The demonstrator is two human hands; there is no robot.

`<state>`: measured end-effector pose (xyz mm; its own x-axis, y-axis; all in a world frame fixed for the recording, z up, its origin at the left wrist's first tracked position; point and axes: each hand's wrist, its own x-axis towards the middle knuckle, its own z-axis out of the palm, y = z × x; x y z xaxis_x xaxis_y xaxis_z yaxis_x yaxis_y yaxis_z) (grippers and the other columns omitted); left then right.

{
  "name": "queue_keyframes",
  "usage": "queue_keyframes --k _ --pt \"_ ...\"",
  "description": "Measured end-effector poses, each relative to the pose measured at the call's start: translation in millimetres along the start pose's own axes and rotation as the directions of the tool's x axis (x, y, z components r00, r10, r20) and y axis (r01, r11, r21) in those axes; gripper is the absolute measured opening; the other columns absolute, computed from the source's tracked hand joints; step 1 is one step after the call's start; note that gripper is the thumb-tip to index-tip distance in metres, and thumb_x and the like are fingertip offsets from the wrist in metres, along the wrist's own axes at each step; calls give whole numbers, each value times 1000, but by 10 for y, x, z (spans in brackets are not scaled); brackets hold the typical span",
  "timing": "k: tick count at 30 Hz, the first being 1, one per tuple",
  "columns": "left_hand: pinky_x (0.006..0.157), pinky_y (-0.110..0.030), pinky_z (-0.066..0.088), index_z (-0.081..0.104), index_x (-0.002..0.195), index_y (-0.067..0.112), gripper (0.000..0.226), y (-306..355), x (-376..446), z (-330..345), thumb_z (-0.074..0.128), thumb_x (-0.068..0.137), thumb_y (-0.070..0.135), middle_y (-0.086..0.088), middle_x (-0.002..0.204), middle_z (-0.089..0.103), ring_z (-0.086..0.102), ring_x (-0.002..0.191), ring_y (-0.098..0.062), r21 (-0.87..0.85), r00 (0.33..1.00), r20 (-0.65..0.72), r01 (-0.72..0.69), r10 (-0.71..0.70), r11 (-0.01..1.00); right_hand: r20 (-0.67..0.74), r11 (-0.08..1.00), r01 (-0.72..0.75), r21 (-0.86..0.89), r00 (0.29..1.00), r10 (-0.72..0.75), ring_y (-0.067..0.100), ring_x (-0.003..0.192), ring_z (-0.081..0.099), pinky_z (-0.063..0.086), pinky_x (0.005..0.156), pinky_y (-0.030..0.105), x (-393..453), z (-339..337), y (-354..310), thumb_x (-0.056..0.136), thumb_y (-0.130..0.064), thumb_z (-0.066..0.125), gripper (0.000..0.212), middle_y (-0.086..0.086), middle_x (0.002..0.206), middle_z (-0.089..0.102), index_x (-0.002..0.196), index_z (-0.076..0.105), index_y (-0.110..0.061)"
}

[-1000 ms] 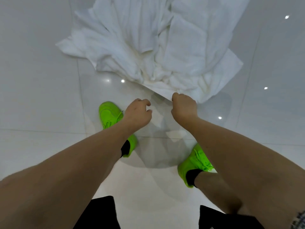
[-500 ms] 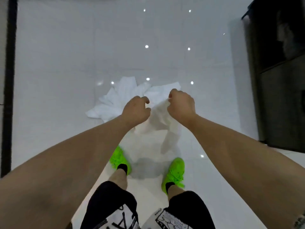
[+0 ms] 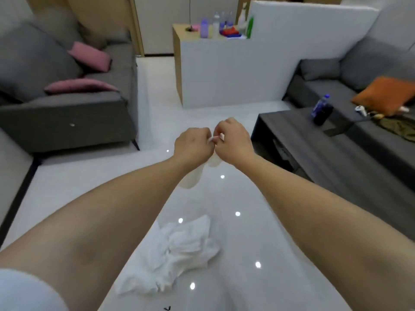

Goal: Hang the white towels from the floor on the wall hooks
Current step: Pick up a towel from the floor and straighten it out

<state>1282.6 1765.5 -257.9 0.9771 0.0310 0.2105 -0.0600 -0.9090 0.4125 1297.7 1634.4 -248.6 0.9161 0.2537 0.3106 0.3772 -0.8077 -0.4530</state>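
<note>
Holding up one towel

I am pinching a white towel (image 3: 190, 176) with my left hand (image 3: 193, 145) and right hand (image 3: 233, 142), fingers curled tight on its top edge. More towels (image 3: 177, 254) are lying on the floor (image 3: 247, 243). I am seeing no hooks, so nothing is hung yet.

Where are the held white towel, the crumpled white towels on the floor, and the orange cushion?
held white towel (image 3: 189, 177), head view, hanging part below the hands
crumpled white towels on the floor (image 3: 177, 257), head view, middle of the pile
orange cushion (image 3: 386, 94), head view, its top face
</note>
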Motion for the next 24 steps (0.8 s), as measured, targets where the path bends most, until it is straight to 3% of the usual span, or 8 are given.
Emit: queue_keyframes --k 2,5,9,13,18,21,24 --pt "52 -28 31 55 76 23 17 425 76 -223 45 87 31 5 68 53 52 68 -22 26 997 -57 -49 51 998 -93 997 51 55 995 -46 15 95 51 39 76 26 35 -464 67 84 -14 61 5 -4 102 58 84 59 -19" --pt "47 -27 29 53 72 20 15 1062 181 -509 43 83 21 4 65 51 50 62 -19 24 988 -116 -104 106 994 -179 994 68 87 982 -52 20 85 56 43 69 32 44 -1128 217 87 -14 57 7 -3 88 61 86 56 -20" --pt "52 -27 37 58 73 25 16 1857 282 -744 46 81 19 3 69 57 53 66 -16 -25 976 -168 -142 136 989 -267 995 85 60 961 -66 23 85 55 48 76 42 -47 -1926 511 87 -9 54 9 3 87 63 88 54 -18" --pt "56 -27 43 62 78 25 17 2492 348 -740 47 83 20 3 70 59 56 70 -17 -33 959 -207 -203 192 979 -342 982 65 179 940 0 20 82 58 51 76 40 -221 -2555 825 88 -9 57 8 -1 84 62 87 58 -17" --pt "67 -36 56 65 84 23 18 3094 382 -592 48 83 18 -2 77 62 60 74 -24 -42 945 -174 -287 276 957 -305 961 -28 276 946 115 13 65 50 42 60 30 -483 -3043 1227 89 -18 62 11 -4 69 54 80 56 -18" --pt "63 -30 44 63 81 25 18 3375 483 -490 48 83 15 1 81 62 55 76 -20 -66 928 -167 -347 333 935 -184 941 -89 326 971 155 8 59 47 36 52 22 -664 -3240 1523 81 -29 75 24 -5 66 52 72 56 -19" --pt "65 -30 42 61 81 27 19 3662 601 -332 49 84 12 0 85 60 54 77 -20 -58 902 -146 -419 407 906 1 970 -225 91 974 226 4 50 47 34 44 19 -793 -3399 1901 71 -30 83 29 -5 63 52 68 58 -16"
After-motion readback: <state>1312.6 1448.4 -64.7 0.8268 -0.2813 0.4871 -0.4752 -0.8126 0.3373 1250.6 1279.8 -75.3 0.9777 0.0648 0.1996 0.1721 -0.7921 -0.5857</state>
